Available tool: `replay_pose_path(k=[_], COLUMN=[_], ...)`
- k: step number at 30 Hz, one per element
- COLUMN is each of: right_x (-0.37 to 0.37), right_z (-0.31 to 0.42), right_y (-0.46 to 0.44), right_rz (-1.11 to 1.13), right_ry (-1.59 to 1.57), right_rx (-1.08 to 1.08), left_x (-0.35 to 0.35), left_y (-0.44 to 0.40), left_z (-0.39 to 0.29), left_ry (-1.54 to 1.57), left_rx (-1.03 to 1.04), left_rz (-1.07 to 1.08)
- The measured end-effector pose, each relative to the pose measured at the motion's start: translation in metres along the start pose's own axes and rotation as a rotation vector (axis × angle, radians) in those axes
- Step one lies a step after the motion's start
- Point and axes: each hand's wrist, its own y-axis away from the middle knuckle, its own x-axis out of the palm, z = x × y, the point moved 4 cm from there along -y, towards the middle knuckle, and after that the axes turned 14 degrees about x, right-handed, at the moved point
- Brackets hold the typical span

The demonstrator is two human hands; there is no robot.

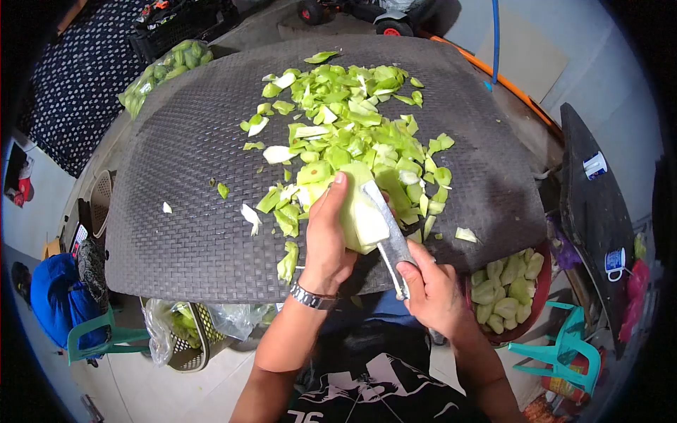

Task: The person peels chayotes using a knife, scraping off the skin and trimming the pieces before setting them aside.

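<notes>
Woven table: dark basket-weave top, strewn with cuttings.
Left hand: fingers wrapped snugly round a chayote, thumb along its side; metal-band wristwatch just over the woven table's near edge.
Right hand: fingers closed on a grey peeling blade, its flat laid along the chayote.
Chayote: held above the woven table's near middle, partly pared to whitish flesh.
In the way: heap of green peelings, spread over the woven table from its middle towards the far edge, crowding the chayote.
Far left corner of the woven table: bag of green vegetables, black crate beyond.
Below its near right corner: red basin of pale chayotes; teal chair farther right.
Below its near left: slotted basket, partly bagged.
Right of it: dark side table, bearing two mugs.
</notes>
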Motion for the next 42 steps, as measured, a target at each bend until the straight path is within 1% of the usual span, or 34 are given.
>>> replay_pose_path(k=[3, 6, 8, 11, 12, 14, 17, 20, 21, 23, 24, 25, 27, 28, 30, 33, 34, 35, 36, 39, 41, 42], right_x=[-0.007, -0.010, -0.012, -0.011, -0.009, -0.005, -0.011, -0.019, -0.022, -0.034, -0.041, -0.049, -0.059, -0.062, -0.064, -0.069, -0.070, -0.069, -0.066, -0.052, -0.037, -0.027], right_z=[-0.002, -0.003, 0.006, 0.011, 0.010, 0.005, 0.008, 0.003, 0.003, 0.018, 0.019, 0.022, 0.029, 0.027, 0.024, 0.028, 0.025, 0.017, 0.009, 0.003, 0.011, 0.015], right_y=[-0.006, -0.010, -0.012, -0.015, -0.015, -0.014, -0.007, -0.004, -0.006, -0.013, -0.020, -0.026, -0.044, -0.047, -0.047, -0.035, -0.035, -0.036, -0.033, -0.023, -0.014, -0.012], right_rz=[0.007, 0.060, 0.131, 0.261, 0.255, 0.243, 0.322, 0.351, 0.291, 0.024, -0.197, -0.452, -0.746, -0.688, -0.572, -0.721, -0.730, -0.668, -0.606, -0.319, -0.099, -0.065], right_ry=[0.014, -0.013, -0.080, -0.226, -0.230, -0.237, -0.341, -0.520, -0.569, -0.562, -0.412, -0.181, 0.248, 0.316, 0.442, 0.363, 0.257, 0.169, 0.080, -0.320, -0.521, -0.573], right_rx=[-0.039, -0.006, 0.051, 0.217, 0.212, 0.205, 0.281, 0.296, 0.271, 0.142, 0.041, -0.140, -0.529, -0.448, -0.275, -0.431, -0.465, -0.359, -0.252, -0.032, 0.085, 0.077], left_x=[-0.002, -0.002, -0.004, -0.009, -0.011, -0.013, -0.020, -0.020, -0.020, -0.023, -0.024, -0.028, -0.034, -0.031, -0.029, -0.025, -0.024, -0.023, -0.022, -0.018, -0.014, -0.007], left_y=[-0.005, -0.007, -0.009, -0.010, -0.011, -0.013, -0.016, -0.014, -0.013, -0.010, -0.010, -0.011, -0.011, -0.008, -0.002, 0.001, 0.001, 0.001, 0.001, 0.003, 0.003, 0.007], left_z=[-0.003, -0.003, -0.001, 0.001, 0.000, -0.003, -0.019, -0.034, -0.037, -0.038, -0.037, -0.033, -0.026, -0.027, -0.029, -0.026, -0.025, -0.023, -0.021, -0.010, 0.002, 0.007], left_ry=[-0.075, -0.019, -0.001, -0.010, -0.019, -0.052, -0.124, 0.086, 0.161, 0.247, 0.291, 0.291, 0.291, 0.291, 0.167, 0.035, -0.012, -0.060, -0.037, 0.012, 0.015, -0.006], left_rx=[-0.053, -0.046, -0.045, -0.049, -0.045, 0.020, 0.143, 0.097, 0.086, 0.034, 0.009, 0.012, 0.019, 0.025, 0.050, 0.100, 0.119, 0.139, 0.125, 0.083, 0.052, 0.024], left_rz=[0.022, 0.045, 0.006, -0.058, -0.080, -0.149, -0.224, -0.189, -0.178, -0.165, -0.154, -0.135, -0.103, -0.077, -0.072, -0.076, -0.077, -0.074, -0.082, -0.103, -0.111, -0.119])
